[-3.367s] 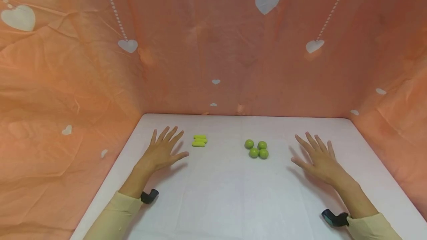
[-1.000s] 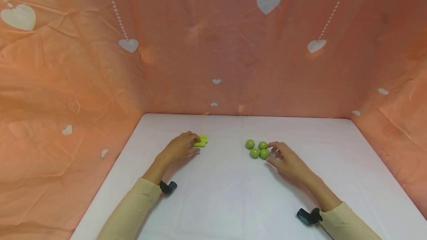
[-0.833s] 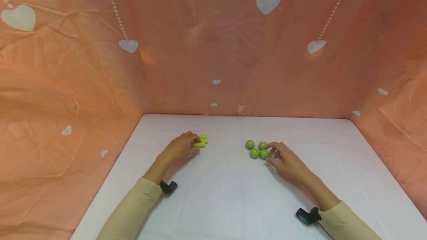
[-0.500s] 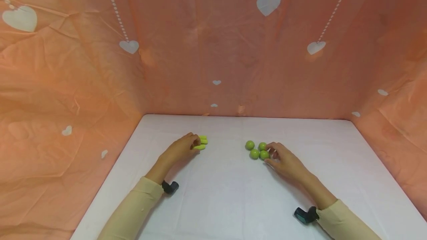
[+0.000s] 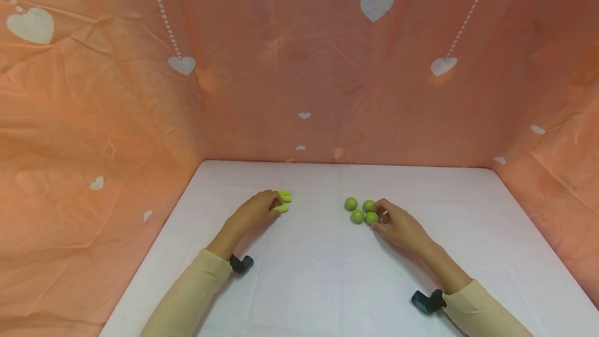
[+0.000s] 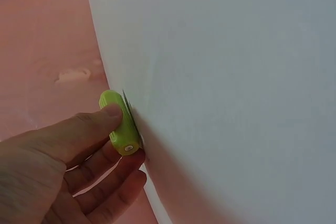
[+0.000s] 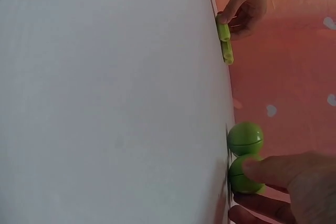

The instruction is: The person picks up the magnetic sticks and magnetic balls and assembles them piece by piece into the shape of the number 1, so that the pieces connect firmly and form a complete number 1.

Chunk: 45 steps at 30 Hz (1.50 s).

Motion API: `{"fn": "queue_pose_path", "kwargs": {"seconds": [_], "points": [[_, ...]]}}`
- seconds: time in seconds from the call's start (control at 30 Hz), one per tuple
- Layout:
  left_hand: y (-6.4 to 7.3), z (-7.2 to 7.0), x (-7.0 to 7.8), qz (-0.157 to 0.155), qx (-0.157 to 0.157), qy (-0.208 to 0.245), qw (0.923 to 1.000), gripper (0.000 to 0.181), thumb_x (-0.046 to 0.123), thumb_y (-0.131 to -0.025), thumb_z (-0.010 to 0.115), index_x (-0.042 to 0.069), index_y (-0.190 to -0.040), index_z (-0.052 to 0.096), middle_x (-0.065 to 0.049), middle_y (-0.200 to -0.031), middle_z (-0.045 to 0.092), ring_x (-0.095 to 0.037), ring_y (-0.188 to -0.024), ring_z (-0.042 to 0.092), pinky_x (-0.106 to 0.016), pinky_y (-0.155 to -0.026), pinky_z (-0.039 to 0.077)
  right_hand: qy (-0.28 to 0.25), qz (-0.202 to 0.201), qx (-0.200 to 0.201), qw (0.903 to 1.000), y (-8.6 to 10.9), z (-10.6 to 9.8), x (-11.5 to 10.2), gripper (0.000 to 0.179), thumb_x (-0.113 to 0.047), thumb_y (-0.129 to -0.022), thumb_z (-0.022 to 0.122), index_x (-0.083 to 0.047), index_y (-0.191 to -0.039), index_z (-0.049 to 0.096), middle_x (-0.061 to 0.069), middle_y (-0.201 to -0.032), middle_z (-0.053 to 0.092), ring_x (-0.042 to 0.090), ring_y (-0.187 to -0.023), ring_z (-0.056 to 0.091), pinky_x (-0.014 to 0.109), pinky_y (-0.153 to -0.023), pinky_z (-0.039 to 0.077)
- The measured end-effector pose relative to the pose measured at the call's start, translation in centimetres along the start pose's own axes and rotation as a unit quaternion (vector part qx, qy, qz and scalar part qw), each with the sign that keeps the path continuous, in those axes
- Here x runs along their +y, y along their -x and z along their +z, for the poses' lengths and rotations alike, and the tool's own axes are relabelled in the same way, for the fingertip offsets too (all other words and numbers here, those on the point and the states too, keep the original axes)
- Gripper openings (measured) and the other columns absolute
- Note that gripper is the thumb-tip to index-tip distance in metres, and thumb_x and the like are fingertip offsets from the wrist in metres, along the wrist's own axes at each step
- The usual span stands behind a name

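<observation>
My left hand (image 5: 255, 211) pinches the nearest of three short lime-green sticks (image 5: 282, 208) at the table's left centre. In the left wrist view this stick (image 6: 126, 132) has ridged sides and a small pale spot on its end, with my thumb on top. The other two sticks (image 5: 285, 198) lie just behind it. On the right, my right hand (image 5: 403, 229) grips the near-right ball of a cluster of green balls (image 5: 357, 216). The right wrist view shows my thumb across that ball (image 7: 238, 176), which has a seam line, and curled fingers at its far side.
A white-covered table (image 5: 309, 280) carries everything. Behind and beside it hangs an orange-pink cloth (image 5: 327, 82) with white hearts. Dark wrist cameras (image 5: 242, 264) sit at both sleeve cuffs. A gap of white table separates the sticks from the balls.
Both hands have come inward from spread-fingered poses at the sides. The left fingers have closed on the nearest stick, shifting it slightly nearer; the right fingers have closed on a ball.
</observation>
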<state>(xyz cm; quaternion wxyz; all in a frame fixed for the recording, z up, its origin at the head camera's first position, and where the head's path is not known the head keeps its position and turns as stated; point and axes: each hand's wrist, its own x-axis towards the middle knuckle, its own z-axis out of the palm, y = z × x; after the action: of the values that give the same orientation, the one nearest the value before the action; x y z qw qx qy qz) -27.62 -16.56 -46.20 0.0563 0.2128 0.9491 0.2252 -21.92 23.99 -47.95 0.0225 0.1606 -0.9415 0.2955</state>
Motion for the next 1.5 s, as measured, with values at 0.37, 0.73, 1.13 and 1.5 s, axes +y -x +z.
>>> {"fn": "queue_pose_path", "kwargs": {"seconds": [0.37, 0.73, 1.13, 1.5], "points": [[0.1, 0.6, 1.0, 0.027, 0.001, 0.024, 0.9993, 0.020, 0.008, -0.097, 0.078, 0.003, -0.116, 0.074, -0.006, -0.102, 0.067, -0.019, -0.095, 0.064, -0.039, -0.089, 0.055, -0.019, -0.017, 0.024, 0.9994, 0.4, -0.5, -0.2, 0.040, -0.007, -0.095, 0.080, -0.004, -0.131, 0.065, 0.009, -0.114, 0.070, 0.019, -0.093, 0.064, 0.037, -0.079, 0.055], [0.4, 0.8, 3.0, 0.045, -0.002, 0.055, 0.9974, 0.015, 0.016, -0.101, 0.076, 0.007, -0.113, 0.072, -0.002, -0.096, 0.072, -0.018, -0.091, 0.067, -0.039, -0.087, 0.056, -0.047, -0.073, 0.051, 0.9949, 0.2, -0.8, -0.7, 0.036, -0.001, -0.092, 0.082, -0.001, -0.125, 0.067, 0.012, -0.115, 0.071, 0.020, -0.093, 0.065, 0.038, -0.082, 0.057], [1.0, 1.1, 5.1, 0.050, -0.012, 0.058, 0.9970, 0.020, 0.021, -0.103, 0.074, 0.010, -0.120, 0.071, -0.001, -0.100, 0.070, -0.019, -0.094, 0.066, -0.041, -0.087, 0.056, -0.094, -0.067, 0.043, 0.9924, 0.0, -0.4, -1.8, 0.035, 0.001, -0.093, 0.080, -0.004, -0.124, 0.065, 0.012, -0.116, 0.074, 0.017, -0.092, 0.068, 0.033, -0.083, 0.058], [0.7, 1.8, 5.9, 0.050, -0.025, 0.039, 0.9977, 0.023, 0.028, -0.104, 0.073, 0.017, -0.124, 0.069, 0.001, -0.103, 0.072, -0.016, -0.094, 0.068, -0.041, -0.086, 0.056, -0.140, -0.060, 0.049, 0.9871, -0.5, 0.0, -3.5, 0.036, -0.005, -0.093, 0.083, -0.004, -0.125, 0.067, 0.008, -0.110, 0.074, 0.016, -0.088, 0.065, 0.030, -0.077, 0.057]]}}
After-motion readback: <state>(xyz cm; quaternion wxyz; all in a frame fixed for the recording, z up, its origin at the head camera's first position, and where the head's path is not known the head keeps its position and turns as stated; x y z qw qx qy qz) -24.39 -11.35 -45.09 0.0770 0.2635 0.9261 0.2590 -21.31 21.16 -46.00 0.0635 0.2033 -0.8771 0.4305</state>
